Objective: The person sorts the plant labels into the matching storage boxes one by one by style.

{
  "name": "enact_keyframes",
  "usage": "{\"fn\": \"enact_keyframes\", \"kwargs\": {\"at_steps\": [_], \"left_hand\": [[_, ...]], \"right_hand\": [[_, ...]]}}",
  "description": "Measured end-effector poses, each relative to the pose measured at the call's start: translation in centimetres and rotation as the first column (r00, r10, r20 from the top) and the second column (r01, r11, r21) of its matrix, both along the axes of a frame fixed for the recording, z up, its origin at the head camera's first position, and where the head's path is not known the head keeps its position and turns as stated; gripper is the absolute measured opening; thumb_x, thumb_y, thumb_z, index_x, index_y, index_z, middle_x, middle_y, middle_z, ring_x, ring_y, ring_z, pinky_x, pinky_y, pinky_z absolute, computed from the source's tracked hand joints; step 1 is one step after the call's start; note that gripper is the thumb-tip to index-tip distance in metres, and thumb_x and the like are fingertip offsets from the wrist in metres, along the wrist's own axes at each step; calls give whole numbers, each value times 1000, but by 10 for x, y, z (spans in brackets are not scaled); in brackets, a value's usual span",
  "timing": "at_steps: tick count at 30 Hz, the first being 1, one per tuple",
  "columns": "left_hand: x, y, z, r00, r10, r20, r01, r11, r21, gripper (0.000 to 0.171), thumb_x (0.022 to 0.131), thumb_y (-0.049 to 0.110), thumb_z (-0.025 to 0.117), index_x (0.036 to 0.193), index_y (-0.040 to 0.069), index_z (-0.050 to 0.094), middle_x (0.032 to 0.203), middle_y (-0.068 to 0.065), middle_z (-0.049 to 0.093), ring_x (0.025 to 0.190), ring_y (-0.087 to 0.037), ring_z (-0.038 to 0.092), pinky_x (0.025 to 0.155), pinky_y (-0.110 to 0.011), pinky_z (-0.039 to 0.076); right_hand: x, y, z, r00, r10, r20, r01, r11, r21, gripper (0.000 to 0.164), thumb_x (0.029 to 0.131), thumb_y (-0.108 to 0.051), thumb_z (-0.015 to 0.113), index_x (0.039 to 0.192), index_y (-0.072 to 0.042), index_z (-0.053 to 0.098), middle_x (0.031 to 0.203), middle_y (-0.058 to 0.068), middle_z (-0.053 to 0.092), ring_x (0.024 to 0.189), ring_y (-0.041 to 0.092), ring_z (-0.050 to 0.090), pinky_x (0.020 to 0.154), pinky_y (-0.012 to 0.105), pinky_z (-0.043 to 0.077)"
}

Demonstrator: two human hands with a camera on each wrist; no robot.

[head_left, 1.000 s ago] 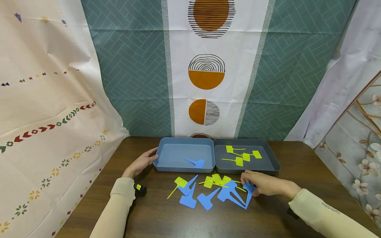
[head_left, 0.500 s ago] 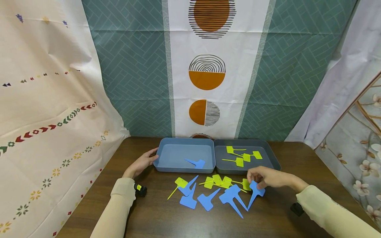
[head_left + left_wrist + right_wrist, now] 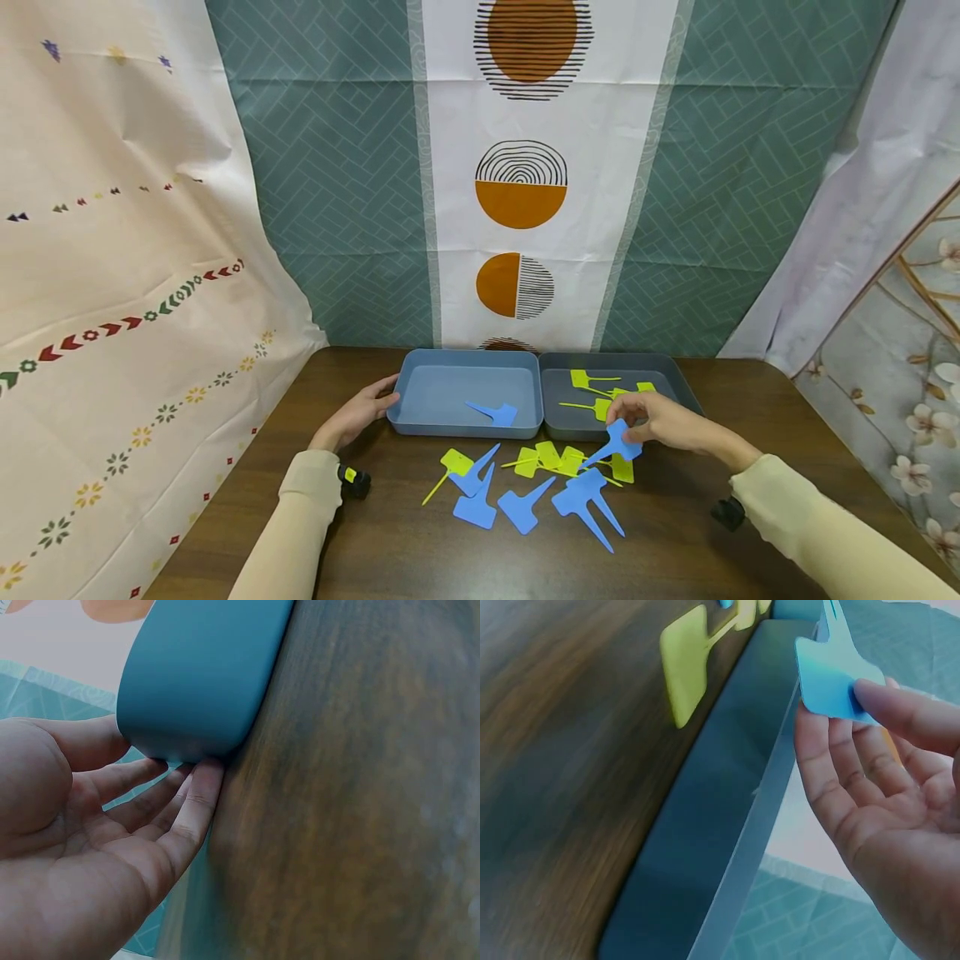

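My right hand pinches a blue plant label by its broad head, thumb on one face and fingers behind, above the table near the dark grey tray. In the right wrist view the label's head shows plainly, its stem pointing away. At the far left, my left hand rests its fingertips against the end wall of the blue tray; the left wrist view shows the fingers fairly straight at that wall. One blue label lies inside the blue tray, several yellow-green labels inside the grey one.
Before the trays, several yellow-green labels lie overlapping on the brown table. Several blue labels lie nearer the front, some overlapping. One yellow-green label lies at the left of the group. A patterned curtain hangs behind.
My right hand has pulled a blue label from the pile, lifted it, and moved it up and left toward the trays, its stem turning leftward. The left hand has stayed put.
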State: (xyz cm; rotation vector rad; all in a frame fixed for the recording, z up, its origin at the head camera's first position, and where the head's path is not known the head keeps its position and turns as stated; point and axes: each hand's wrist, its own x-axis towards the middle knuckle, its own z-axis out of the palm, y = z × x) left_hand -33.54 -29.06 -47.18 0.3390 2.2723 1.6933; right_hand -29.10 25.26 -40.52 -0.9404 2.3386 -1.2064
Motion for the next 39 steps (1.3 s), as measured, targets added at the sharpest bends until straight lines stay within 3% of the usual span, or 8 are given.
{"fn": "enact_keyframes", "kwargs": {"at_steps": [11,17,24,33,39], "left_hand": [[1,0,-2,1000,12,18,-12,1000,-10,59,114,11,39,165,-2,13,170,-28,10,152,-46,26,122,-61,25],[1,0,-2,1000,16,19,-15,1000,-11,59,114,11,39,165,-2,12,170,-27,10,153,-46,24,122,-61,25],[2,0,-2,1000,13,18,-13,1000,-14,59,114,11,38,166,-2,12,170,-27,10,153,-46,24,122,-61,25],[1,0,-1,1000,-14,-1,14,1000,-6,60,115,12,37,165,-4,10,169,-30,11,152,-48,24,121,-62,26],[1,0,0,1000,-14,-6,14,1000,-13,60,114,12,38,165,-4,10,168,-31,13,152,-49,24,121,-63,25]], "right_hand": [[-3,-27,5,992,-125,4,125,992,-14,17,97,-4,70,113,-3,65,102,15,66,78,29,60,70,37,58],[-8,-45,6,987,-162,-18,160,984,-83,18,96,-2,70,114,0,65,102,15,65,82,28,60,71,36,56],[-19,-66,16,983,-186,-9,182,972,-146,18,96,0,69,114,1,65,103,19,64,78,40,60,68,35,57],[-28,-84,26,982,-186,0,183,968,-174,18,98,0,67,115,2,65,112,19,63,86,48,57,69,38,57],[-34,-92,28,983,-185,15,185,968,-172,18,98,1,65,116,2,65,105,19,63,78,39,58,67,34,56]]}}
